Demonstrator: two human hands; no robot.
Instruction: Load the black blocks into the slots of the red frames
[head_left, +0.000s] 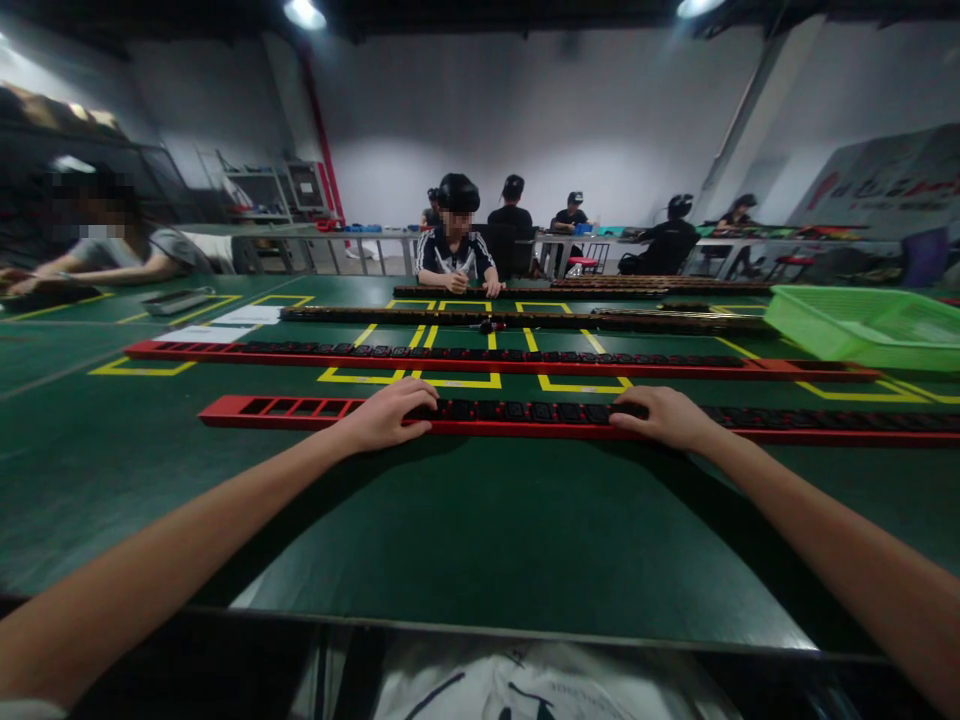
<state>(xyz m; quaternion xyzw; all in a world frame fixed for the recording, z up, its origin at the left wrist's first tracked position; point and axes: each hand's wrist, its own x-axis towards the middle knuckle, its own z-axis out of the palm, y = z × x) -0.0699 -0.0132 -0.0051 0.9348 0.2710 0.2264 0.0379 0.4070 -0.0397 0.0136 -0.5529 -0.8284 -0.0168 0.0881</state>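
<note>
A long red rail [517,430] lies across the green table before me, with a row of black square pieces [541,411] set in its slots. Toward its left end several slots [300,407] hold no black pieces. My left hand [388,412] grips the rail near those slots, fingers over the top and thumb at the near edge. Farther right, my right hand [661,416] is closed around the rail in the same manner, fingertips on the black pieces. Both hands hide the parts of the rail beneath them.
A second red rail [480,362] lies just beyond, with dark rails [517,318] behind it. At the right stands a green basket [862,335]. Yellow tape outlines [457,380] mark the table. A person [457,240] works opposite, another person [120,240] at the left.
</note>
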